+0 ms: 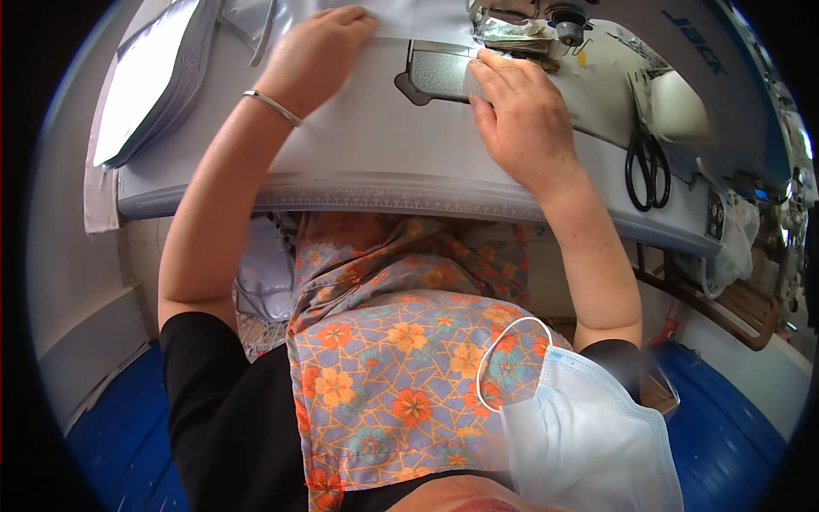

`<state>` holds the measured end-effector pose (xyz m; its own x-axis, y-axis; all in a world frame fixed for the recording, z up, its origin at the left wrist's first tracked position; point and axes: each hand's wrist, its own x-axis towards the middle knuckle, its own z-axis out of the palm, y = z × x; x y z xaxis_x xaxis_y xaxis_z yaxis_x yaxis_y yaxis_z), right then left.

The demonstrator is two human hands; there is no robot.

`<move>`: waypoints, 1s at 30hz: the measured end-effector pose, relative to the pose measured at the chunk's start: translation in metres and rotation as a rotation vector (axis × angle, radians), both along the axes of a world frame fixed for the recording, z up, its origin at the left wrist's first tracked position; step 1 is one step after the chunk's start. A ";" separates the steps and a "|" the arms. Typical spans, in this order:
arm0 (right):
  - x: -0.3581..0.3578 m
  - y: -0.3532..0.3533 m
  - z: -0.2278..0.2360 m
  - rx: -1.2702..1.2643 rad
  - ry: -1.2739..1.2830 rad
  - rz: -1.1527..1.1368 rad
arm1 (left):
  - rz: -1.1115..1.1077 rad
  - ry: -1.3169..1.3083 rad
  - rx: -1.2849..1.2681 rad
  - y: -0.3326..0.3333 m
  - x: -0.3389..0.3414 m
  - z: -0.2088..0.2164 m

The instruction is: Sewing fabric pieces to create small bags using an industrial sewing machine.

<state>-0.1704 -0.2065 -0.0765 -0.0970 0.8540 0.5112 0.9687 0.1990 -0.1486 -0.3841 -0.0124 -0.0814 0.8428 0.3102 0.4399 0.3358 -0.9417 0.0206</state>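
So both arms are up on the sewing table, elbows out wide and low, forearms angling in toward each other. The left hand is the one reaching further, way up near the top of the view, back of the hand showing, wrist cocked so the fingers point off to the right. Can't tell if it's pinching anything, the fingertips are kinda tucked out of sight. There's a thin bracelet on that wrist.

The right hand sits palm down and looks relaxed and open, fingers stretched up and left, close together, with the thumb splayed lower down. It covers the right end of the shiny metal plate, which lies on the table between the two hands, and its fingertips are just beside the needle end of the sewing machine.

Scissors with black handles lie to the right of that forearm, well clear of the fingers, and a stack of pale sheets is over to the left of the left arm
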 end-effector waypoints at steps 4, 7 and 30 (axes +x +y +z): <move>0.000 -0.002 0.002 -0.013 -0.007 -0.008 | 0.105 0.045 0.023 0.011 -0.030 0.003; 0.001 -0.002 -0.002 -0.012 0.007 -0.005 | 0.194 0.051 0.097 0.009 -0.039 0.002; 0.007 -0.002 -0.006 0.067 0.053 0.065 | -0.163 0.261 -0.132 -0.184 -0.038 0.047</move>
